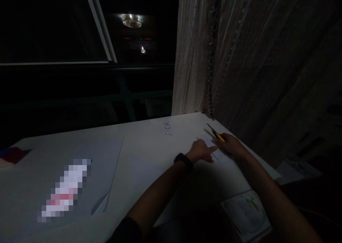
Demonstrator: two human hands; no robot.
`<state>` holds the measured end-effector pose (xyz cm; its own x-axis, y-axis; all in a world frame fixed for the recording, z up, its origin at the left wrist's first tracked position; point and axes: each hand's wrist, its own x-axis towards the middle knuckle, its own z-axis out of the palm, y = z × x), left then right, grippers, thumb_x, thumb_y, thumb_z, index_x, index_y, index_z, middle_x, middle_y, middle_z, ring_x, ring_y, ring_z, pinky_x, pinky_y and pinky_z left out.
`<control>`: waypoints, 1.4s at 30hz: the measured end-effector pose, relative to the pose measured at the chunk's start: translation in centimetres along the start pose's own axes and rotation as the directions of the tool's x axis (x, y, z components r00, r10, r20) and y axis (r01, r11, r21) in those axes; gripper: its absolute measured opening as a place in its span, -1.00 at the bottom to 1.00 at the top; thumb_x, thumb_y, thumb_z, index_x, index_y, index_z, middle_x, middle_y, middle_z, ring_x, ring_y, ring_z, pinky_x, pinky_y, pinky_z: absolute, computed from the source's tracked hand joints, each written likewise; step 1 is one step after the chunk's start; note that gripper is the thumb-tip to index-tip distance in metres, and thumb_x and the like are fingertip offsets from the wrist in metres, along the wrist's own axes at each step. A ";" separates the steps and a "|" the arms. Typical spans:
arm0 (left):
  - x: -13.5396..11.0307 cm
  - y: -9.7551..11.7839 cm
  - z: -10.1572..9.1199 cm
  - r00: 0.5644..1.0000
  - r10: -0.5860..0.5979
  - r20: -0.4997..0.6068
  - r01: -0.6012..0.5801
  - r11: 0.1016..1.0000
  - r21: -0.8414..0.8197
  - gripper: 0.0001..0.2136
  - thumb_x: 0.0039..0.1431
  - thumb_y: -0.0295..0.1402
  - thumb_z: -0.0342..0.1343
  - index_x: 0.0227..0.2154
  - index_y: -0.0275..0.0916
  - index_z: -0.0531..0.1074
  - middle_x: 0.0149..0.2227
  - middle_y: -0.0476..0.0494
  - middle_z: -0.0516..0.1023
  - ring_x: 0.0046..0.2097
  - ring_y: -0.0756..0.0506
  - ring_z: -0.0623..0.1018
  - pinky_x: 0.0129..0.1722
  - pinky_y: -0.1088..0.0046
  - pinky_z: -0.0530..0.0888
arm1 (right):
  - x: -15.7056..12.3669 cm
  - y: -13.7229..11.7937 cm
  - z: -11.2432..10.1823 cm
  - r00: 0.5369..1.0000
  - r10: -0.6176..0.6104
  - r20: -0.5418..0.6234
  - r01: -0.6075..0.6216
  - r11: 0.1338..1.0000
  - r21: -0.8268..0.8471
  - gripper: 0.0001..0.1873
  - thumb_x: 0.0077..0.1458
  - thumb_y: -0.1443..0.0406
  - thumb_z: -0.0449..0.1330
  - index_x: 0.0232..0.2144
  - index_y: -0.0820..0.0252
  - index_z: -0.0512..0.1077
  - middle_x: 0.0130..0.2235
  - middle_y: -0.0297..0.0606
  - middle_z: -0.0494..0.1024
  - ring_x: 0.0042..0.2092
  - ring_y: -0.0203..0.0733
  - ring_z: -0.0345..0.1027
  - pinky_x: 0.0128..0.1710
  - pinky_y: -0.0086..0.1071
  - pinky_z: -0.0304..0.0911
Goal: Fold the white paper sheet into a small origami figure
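Observation:
The scene is dim. My left hand (201, 151), with a dark band on its wrist, lies flat with fingers stretched out on a small sheet of paper (213, 148) near the far right corner of the white table (149, 154). My right hand (232, 145) is closed round a yellow-handled cutter (216, 133), whose dark blade points away over the paper, just right of my left fingertips.
A large white sheet (107, 161) lies at the left with a blurred patch on it. A few small paper cut-outs (167, 128) sit at the table's far edge. A printed booklet (247, 211) lies at the near right. A curtain (240, 58) hangs right; a dark window is behind.

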<state>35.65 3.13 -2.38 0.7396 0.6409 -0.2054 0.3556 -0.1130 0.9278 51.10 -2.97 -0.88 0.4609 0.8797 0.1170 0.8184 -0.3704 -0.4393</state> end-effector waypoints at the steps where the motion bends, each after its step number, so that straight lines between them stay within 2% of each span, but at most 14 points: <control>1: -0.6 0.3 -0.3 0.998 0.068 -0.013 -0.064 0.975 0.215 -0.65 0.00 -0.09 0.08 -0.58 -0.35 0.42 -0.62 -0.20 0.47 -0.39 -0.13 0.53 -0.24 0.36 0.43 | -0.1 -0.4 0.1 1.000 -0.016 0.001 0.016 0.999 -0.035 -0.62 0.00 0.06 0.08 -0.33 0.26 0.42 -0.37 -0.16 0.52 -0.34 -0.15 0.37 -0.45 -0.44 0.12; 3: -2.0 0.6 -0.6 0.953 0.274 -0.130 -0.157 0.812 0.562 -0.68 0.06 -0.15 0.03 -0.45 -0.37 0.44 -0.47 -0.30 0.51 -0.27 -0.18 0.51 -0.18 0.30 0.40 | -0.2 -1.2 0.2 0.999 -0.046 0.005 0.047 0.995 -0.089 -0.62 0.01 0.06 0.08 -0.30 0.25 0.42 -0.33 -0.13 0.53 -0.30 -0.12 0.38 -0.42 -0.44 0.12; 5: -3.4 0.2 -0.4 0.889 0.442 -0.120 -0.210 0.625 0.752 -0.68 0.16 -0.20 -0.08 -0.31 -0.37 0.43 -0.27 -0.38 0.50 -0.16 -0.21 0.47 -0.15 0.25 0.37 | -0.4 -1.8 0.4 0.998 -0.063 0.014 0.064 0.989 -0.134 -0.63 0.00 0.07 0.08 -0.28 0.23 0.41 -0.31 -0.12 0.53 -0.26 -0.10 0.38 -0.40 -0.43 0.12; 7: -4.5 -0.6 0.1 0.834 0.550 -0.041 -0.272 0.476 0.837 -0.67 0.20 -0.20 -0.15 -0.21 -0.33 0.39 -0.16 -0.35 0.45 -0.08 -0.21 0.42 -0.11 0.19 0.33 | -0.5 -2.2 0.7 0.997 -0.072 0.032 0.076 0.983 -0.169 -0.63 -0.01 0.06 0.09 -0.26 0.20 0.41 -0.31 -0.13 0.53 -0.26 -0.09 0.39 -0.40 -0.42 0.12; 10: -5.5 -2.4 1.0 0.773 0.634 0.033 -0.338 0.367 0.867 -0.65 0.24 -0.23 -0.26 -0.11 -0.24 0.35 -0.02 -0.26 0.39 0.00 -0.19 0.36 -0.06 0.15 0.28 | -0.6 -2.6 1.0 0.996 -0.059 0.063 0.072 0.971 -0.228 -0.62 -0.01 0.05 0.08 -0.24 0.18 0.40 -0.29 -0.14 0.53 -0.26 -0.08 0.39 -0.40 -0.40 0.12; 15: -5.7 -4.3 1.2 0.740 0.672 0.036 -0.364 0.355 0.861 -0.64 0.24 -0.23 -0.25 0.00 -0.20 0.28 0.10 -0.19 0.30 0.12 -0.21 0.25 0.08 0.05 0.14 | -1.0 -3.3 1.4 0.994 -0.012 0.105 0.040 0.960 -0.275 -0.57 -0.02 0.00 0.08 -0.22 0.19 0.37 -0.28 -0.13 0.51 -0.25 -0.07 0.39 -0.39 -0.39 0.13; 21: -6.6 -4.1 -0.3 0.754 0.652 0.082 -0.392 0.346 0.853 -0.58 0.23 -0.24 -0.25 0.08 -0.33 0.18 0.15 -0.27 0.22 0.15 -0.20 0.21 0.09 0.14 0.17 | -2.3 -5.0 2.1 0.997 -0.032 -0.067 0.017 0.978 -0.210 -0.56 0.06 0.07 0.03 -0.14 0.31 0.25 -0.16 0.01 0.40 -0.21 -0.10 0.36 -0.34 -0.39 0.16; 24: -8.6 -3.7 -2.4 0.742 0.663 0.101 -0.394 0.309 0.865 -0.61 0.23 -0.26 -0.23 0.01 -0.38 0.24 0.11 -0.31 0.27 0.15 -0.19 0.22 0.09 0.21 0.19 | -2.6 -5.3 2.1 0.992 -0.013 -0.124 -0.016 0.973 -0.232 -0.59 0.12 0.10 -0.03 -0.14 0.33 0.26 -0.17 0.03 0.38 -0.20 -0.10 0.35 -0.31 -0.38 0.16; 26: -10.3 -3.5 -4.5 0.759 0.643 0.101 -0.374 0.304 0.876 -0.65 0.21 -0.27 -0.20 -0.06 -0.36 0.29 0.04 -0.30 0.34 0.10 -0.18 0.28 0.06 0.25 0.23 | -3.0 -5.7 2.0 0.986 0.022 -0.164 -0.064 0.965 -0.253 -0.57 0.13 0.09 -0.06 -0.15 0.34 0.29 -0.20 0.02 0.40 -0.19 -0.08 0.35 -0.30 -0.36 0.16; 29: -13.2 -3.7 -8.0 0.793 0.608 0.031 -0.286 0.327 0.901 -0.70 0.22 -0.29 -0.20 -0.17 -0.33 0.35 -0.07 -0.27 0.41 -0.01 -0.14 0.37 -0.03 0.30 0.31 | -4.2 -7.0 2.3 0.981 0.023 -0.192 -0.083 0.946 -0.314 -0.54 0.11 0.05 -0.05 -0.14 0.30 0.33 -0.21 0.00 0.41 -0.22 -0.06 0.35 -0.31 -0.33 0.15; 31: -15.3 -4.3 -10.3 0.811 0.584 -0.035 -0.209 0.345 0.915 -0.70 0.23 -0.29 -0.22 -0.26 -0.31 0.38 -0.14 -0.25 0.44 -0.09 -0.13 0.40 -0.10 0.31 0.34 | -5.2 -8.3 2.9 0.983 -0.038 -0.182 -0.036 0.921 -0.388 -0.55 0.09 0.04 -0.04 -0.16 0.26 0.37 -0.23 0.00 0.42 -0.22 -0.02 0.34 -0.34 -0.31 0.15; 35: -19.6 -6.3 -14.2 0.831 0.531 -0.168 -0.033 0.349 0.937 -0.66 0.25 -0.28 -0.26 -0.36 -0.31 0.40 -0.30 -0.24 0.44 -0.25 -0.10 0.42 -0.21 0.33 0.34 | -6.8 -9.8 4.3 0.978 -0.141 -0.154 0.041 0.854 -0.518 -0.55 0.08 0.06 0.00 -0.25 0.34 0.43 -0.30 0.08 0.44 -0.19 0.08 0.30 -0.32 -0.25 0.14; 39: -23.5 -8.8 -16.5 0.821 0.523 -0.229 0.076 0.297 0.952 -0.65 0.26 -0.25 -0.28 -0.38 -0.30 0.37 -0.35 -0.21 0.41 -0.27 -0.11 0.39 -0.22 0.31 0.29 | -7.9 -10.7 5.1 0.963 -0.190 -0.191 0.060 0.842 -0.536 -0.52 0.08 0.07 -0.01 -0.23 0.40 0.43 -0.29 0.15 0.45 -0.20 0.14 0.29 -0.32 -0.21 0.14; 42: -25.2 -10.4 -16.9 0.823 0.519 -0.232 0.099 0.271 0.957 -0.67 0.25 -0.24 -0.27 -0.35 -0.30 0.36 -0.32 -0.21 0.39 -0.24 -0.11 0.37 -0.22 0.31 0.27 | -9.6 -13.4 5.8 0.933 -0.288 -0.216 0.165 0.875 -0.454 -0.54 0.11 0.10 -0.01 -0.19 0.40 0.41 -0.26 0.13 0.46 -0.17 0.09 0.30 -0.23 -0.24 0.12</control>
<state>3.63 1.00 -1.62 0.6605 0.6450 0.3844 0.7168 -0.6941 -0.0669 33.68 -4.66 -1.30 0.2689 0.8629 0.4279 0.9483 -0.3150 0.0393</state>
